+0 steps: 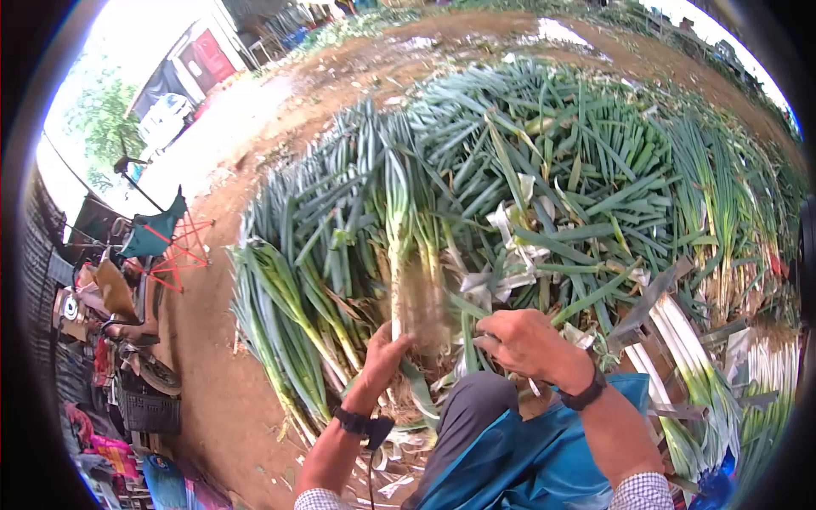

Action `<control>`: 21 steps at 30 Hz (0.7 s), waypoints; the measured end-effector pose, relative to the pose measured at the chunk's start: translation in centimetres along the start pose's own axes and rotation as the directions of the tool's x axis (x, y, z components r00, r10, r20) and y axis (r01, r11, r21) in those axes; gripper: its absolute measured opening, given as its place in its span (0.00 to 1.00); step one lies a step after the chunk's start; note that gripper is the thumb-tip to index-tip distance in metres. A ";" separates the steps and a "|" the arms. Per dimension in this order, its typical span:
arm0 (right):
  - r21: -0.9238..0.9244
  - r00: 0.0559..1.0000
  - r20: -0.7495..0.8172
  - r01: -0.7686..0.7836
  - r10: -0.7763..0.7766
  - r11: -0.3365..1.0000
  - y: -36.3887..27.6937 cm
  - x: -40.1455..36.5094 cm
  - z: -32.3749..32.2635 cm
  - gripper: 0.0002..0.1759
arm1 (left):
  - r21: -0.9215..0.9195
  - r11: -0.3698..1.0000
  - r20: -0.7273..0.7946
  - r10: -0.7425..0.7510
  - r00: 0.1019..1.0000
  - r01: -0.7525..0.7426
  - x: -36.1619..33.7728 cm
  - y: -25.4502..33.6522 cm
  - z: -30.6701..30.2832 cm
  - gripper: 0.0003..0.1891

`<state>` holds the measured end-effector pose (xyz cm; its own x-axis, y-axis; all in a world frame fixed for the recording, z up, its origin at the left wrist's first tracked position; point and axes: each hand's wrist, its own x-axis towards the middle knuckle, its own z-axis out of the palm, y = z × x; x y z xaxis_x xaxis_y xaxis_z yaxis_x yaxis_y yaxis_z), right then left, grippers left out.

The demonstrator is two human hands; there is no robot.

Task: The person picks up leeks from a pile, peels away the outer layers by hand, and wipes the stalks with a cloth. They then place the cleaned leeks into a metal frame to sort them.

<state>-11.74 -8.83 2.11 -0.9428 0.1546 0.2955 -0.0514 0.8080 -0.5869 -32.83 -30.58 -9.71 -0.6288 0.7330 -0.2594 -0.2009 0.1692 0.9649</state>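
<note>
My left hand [387,350] is closed around the lower white part of a long green onion [397,285], which stands upright with its leaves pointing away from me. Just right of that stalk, a brownish blur around the root ends hides detail. To its right, my right hand [529,342] is raised over my knee with its fingers curled together; what they pinch, if anything, is hidden. A large heap of green onions [501,170] spreads before both hands, with pale peeled skins [510,242] and loose leaves on top.
Trimmed white-stalked onions [688,340] lie at my right beside a grey metal piece [650,306]. A blue apron [544,463] covers my lap. At left stand a green folding stool [157,229], a black crate [151,412] and a wheel [157,370] on brown dirt [204,340].
</note>
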 end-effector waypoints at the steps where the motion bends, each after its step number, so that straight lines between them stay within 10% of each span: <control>1: 0.034 1.000 -0.016 0.008 -0.008 0.999 -0.1 0.2 0.4 0.11 | 0.003 0.998 -0.012 0.057 0.998 -0.057 -1.3 1.3 0.4 0.23; 8: 0.053 0.995 -0.026 -0.091 0.093 0.994 0.8 2.5 5.7 0.19 | 0.162 0.982 0.066 -0.110 0.992 0.098 -12.2 11.7 2.5 0.25; 10: 0.085 0.966 0.014 -0.260 0.260 0.962 2.4 4.1 8.6 0.22 | -0.106 0.985 0.107 -0.123 0.987 0.135 -15.1 14.7 4.1 0.26; 13: 0.676 0.702 0.398 -0.660 0.590 0.329 -0.1 6.6 9.7 0.25 | -0.037 0.995 0.118 -0.090 0.989 0.095 -15.7 10.3 1.6 0.26; 17: 0.938 0.824 0.345 -0.310 0.450 -0.154 0.7 8.5 13.7 0.24 | 0.052 0.994 0.144 0.085 0.986 -0.094 -18.6 10.9 2.5 0.24; 19: 0.499 0.948 -0.285 0.020 0.142 0.867 6.1 9.3 16.1 0.23 | 0.037 0.981 0.074 0.187 0.980 -0.190 -19.4 9.1 3.3 0.21; 21: 0.338 0.943 -0.317 0.214 -0.104 0.916 5.2 7.9 15.5 0.27 | -0.057 0.997 0.121 -0.042 0.992 0.049 -21.2 9.8 3.3 0.31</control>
<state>-24.56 -12.22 -10.26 -0.7793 0.2418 0.5781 -0.3608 0.5812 -0.7294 -19.00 -42.24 5.37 -0.5241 0.7997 -0.2928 -0.2740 0.1671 0.9471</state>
